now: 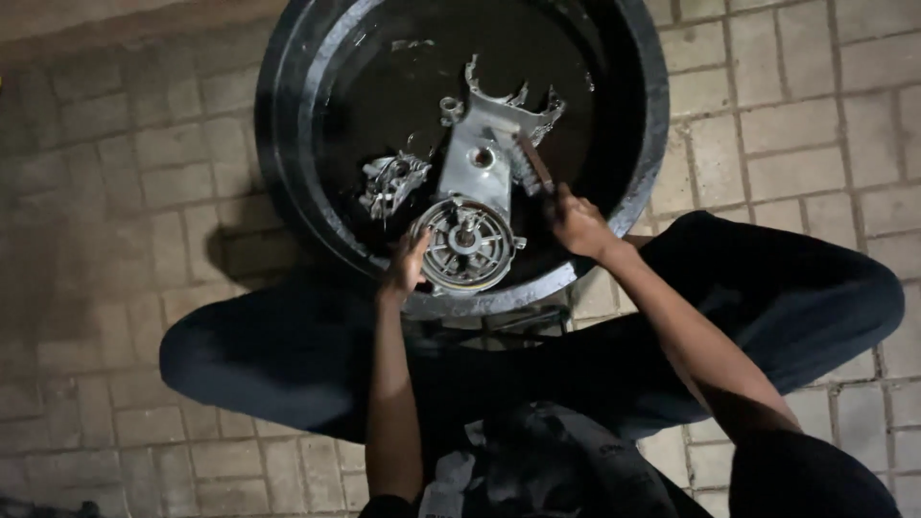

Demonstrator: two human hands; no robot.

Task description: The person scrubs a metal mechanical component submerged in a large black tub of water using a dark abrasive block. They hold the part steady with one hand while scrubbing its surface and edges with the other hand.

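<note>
Small metal part (391, 182) sits in the black tub (288, 144), apart from the hands. Left hand (407, 266) curls its fingers on the round rim of the grey metal casing (477, 197), which is prob. heavy, stiff, wet and slick — best held by the rim w/ a firm grip. Right hand (576, 223) pinches a brush (533, 163) just right of the casing.

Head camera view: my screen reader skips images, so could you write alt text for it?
A person's left hand steadies a grey metal engine cover in a round black basin of dark liquid, while the right hand holds a brush against it. A smaller metal part lies beside it; the floor is brick paving.
</note>
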